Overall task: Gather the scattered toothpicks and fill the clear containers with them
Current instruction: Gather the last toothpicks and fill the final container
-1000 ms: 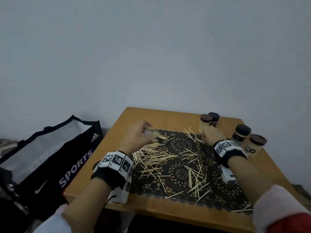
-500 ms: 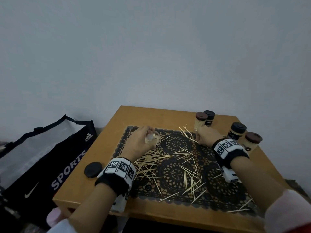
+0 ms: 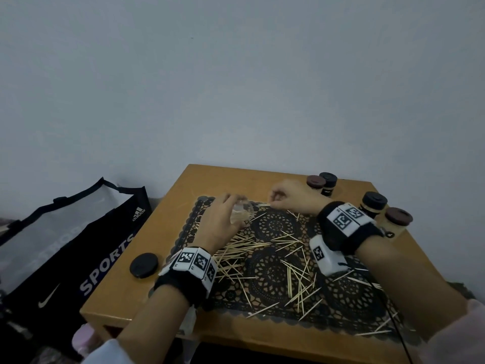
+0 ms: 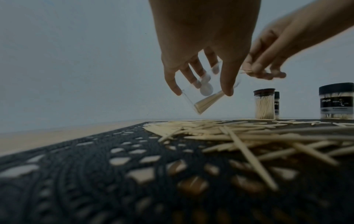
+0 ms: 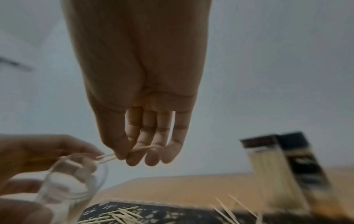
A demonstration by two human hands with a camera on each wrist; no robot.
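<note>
Left hand (image 3: 221, 222) grips a clear container (image 3: 242, 214), thumb on one side and fingers curled round the other, holding it tilted above the mat with its open mouth toward the right hand. Small bunch of toothpicks already lies inside it, seen in the left wrist view (image 4: 208, 103). Right hand (image 3: 294, 198) pinches a few toothpicks (image 5: 122, 154) between thumb and fingertips, other fingers loosely bent, tips of the sticks just at the container rim (image 5: 84, 157). Both hands are raised off the table, near each other at the far side of the black lace mat (image 3: 275, 261).

Scattered toothpicks (image 3: 252, 248) cover the mat: a dense pile below the left hand, a looser spread (image 3: 301, 282) toward the middle and near edge, a few strays at the right near corner. Four filled containers with dark lids stand on the wooden table (image 3: 118, 292) beyond the right wrist: two close together at the back (image 3: 321, 183), two more at the right edge (image 3: 385, 212). Loose black lid (image 3: 144, 264) lies flat on the table left of the mat. Black sports bag (image 3: 78, 245) sits on the floor left of the table. Marker-patterned bands wrap both wrists.
</note>
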